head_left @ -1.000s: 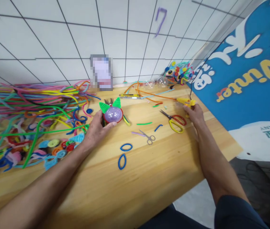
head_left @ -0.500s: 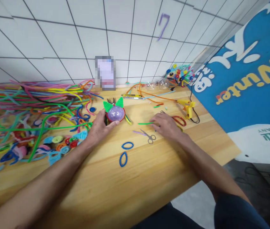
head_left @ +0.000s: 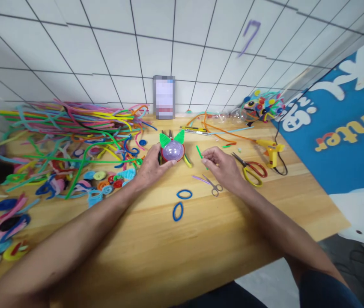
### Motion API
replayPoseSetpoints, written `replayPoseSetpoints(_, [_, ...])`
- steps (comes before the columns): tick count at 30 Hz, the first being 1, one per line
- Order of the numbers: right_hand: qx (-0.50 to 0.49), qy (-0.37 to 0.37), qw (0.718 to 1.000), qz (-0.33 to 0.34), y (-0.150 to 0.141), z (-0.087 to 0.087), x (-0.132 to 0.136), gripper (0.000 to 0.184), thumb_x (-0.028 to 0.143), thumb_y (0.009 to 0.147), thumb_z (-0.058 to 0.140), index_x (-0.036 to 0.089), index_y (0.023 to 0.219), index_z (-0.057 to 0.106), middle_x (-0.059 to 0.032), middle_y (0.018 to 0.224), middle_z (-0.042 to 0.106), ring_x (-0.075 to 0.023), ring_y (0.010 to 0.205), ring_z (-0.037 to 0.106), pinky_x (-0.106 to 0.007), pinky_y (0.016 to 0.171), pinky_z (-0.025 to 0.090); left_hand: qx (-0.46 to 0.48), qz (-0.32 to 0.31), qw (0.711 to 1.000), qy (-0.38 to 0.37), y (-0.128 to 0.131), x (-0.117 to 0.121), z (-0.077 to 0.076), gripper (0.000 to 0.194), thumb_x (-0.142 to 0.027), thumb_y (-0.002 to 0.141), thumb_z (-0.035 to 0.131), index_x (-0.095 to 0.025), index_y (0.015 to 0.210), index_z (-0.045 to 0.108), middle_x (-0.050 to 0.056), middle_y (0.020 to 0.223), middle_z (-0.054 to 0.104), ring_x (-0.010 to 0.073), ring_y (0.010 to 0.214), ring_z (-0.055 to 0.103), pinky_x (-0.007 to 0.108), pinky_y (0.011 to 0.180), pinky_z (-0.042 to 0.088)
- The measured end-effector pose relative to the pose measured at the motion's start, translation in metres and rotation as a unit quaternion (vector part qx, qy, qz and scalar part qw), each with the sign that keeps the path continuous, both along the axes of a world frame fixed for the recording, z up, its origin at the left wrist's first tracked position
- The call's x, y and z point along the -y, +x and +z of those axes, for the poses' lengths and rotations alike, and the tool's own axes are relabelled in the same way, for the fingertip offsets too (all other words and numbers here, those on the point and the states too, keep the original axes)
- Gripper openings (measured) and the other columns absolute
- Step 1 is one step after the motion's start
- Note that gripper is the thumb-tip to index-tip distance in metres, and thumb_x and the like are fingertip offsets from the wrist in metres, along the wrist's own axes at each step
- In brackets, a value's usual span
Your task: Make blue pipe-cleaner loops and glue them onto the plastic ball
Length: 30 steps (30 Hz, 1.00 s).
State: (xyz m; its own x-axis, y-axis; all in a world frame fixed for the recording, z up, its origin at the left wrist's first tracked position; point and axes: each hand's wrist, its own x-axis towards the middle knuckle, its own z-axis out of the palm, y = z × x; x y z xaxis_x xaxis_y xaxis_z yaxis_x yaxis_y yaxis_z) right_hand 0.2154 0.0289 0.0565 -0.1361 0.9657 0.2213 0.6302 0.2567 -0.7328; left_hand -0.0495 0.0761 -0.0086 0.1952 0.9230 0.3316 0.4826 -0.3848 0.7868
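My left hand (head_left: 153, 164) is closed around the left side of a clear plastic ball ornament (head_left: 173, 151) with a purple inside, a red rim and two green pointed ears. The ornament rests upright on the table. Between thumb and fingertips, my right hand (head_left: 222, 166) pinches a short green pipe cleaner (head_left: 199, 151), tilted above the wood. Just below that hand lie small grey scissors (head_left: 216, 188) and a purple pipe cleaner piece (head_left: 199, 178). Two blue pipe cleaner loops (head_left: 184, 194) lie nearer to me.
A wooden table (head_left: 156, 252) meets a tiled wall. Many loose pipe cleaners (head_left: 88, 122) cover its left side. On the right are red-and-yellow scissors (head_left: 253, 174), a yellow glue gun (head_left: 272, 150) with its cord, and a colourful decorated piece (head_left: 262, 105). A phone (head_left: 164, 97) leans on the wall.
My right hand has left the glue gun, moved left and picked up the green pipe cleaner piece. My left hand stays on the ornament. The view has shifted left.
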Motion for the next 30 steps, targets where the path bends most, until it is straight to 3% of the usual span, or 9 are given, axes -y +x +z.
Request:
replayPoseSetpoints(4, [-0.094,-0.002,0.995,0.041,-0.037,0.001,-0.009,0.020,0.033,0.094,0.063,0.022,0.110,0.071,0.0003,0.084,0.073,-0.0156,0.072,0.066,-0.028,0.068,0.051,0.011,-0.013,1.000,0.015,-0.001,-0.001,-0.004,0.049,-0.050,0.088,0.082,-0.022,0.121,0.059,0.008,0.117,0.069,0.0301,0.111,0.066,0.045,0.100,0.055])
replayPoseSetpoints(9, [-0.119,-0.006,0.991,0.058,-0.062,-0.007,-0.025,0.024,0.029,0.093,0.065,0.022,0.114,0.074,0.0012,0.083,0.072,-0.0132,0.066,0.062,-0.026,0.065,0.050,0.022,-0.037,0.998,0.038,-0.001,-0.003,-0.008,0.054,-0.051,0.090,0.080,-0.022,0.130,0.058,0.010,0.122,0.070,0.0312,0.115,0.067,0.047,0.102,0.054])
replayPoseSetpoints(23, [-0.060,0.019,0.997,0.039,-0.069,-0.009,-0.041,0.026,0.016,0.090,0.066,0.022,0.112,0.078,-0.0011,0.087,0.077,-0.0159,0.078,0.071,-0.027,0.075,0.054,0.025,-0.039,0.998,0.040,-0.002,-0.002,-0.009,0.058,-0.055,0.091,0.079,-0.020,0.133,0.059,0.013,0.132,0.069,0.0328,0.124,0.065,0.051,0.111,0.052])
replayPoseSetpoints(30, [-0.001,0.048,0.996,0.077,-0.061,-0.006,-0.043,0.030,0.017,0.090,0.068,0.020,0.118,0.077,-0.0019,0.088,0.076,-0.0166,0.079,0.070,-0.028,0.075,0.052,0.023,-0.029,0.998,0.043,-0.001,-0.003,-0.010,0.059,-0.061,0.089,0.079,-0.021,0.129,0.060,0.012,0.128,0.070,0.0330,0.121,0.066,0.050,0.107,0.054])
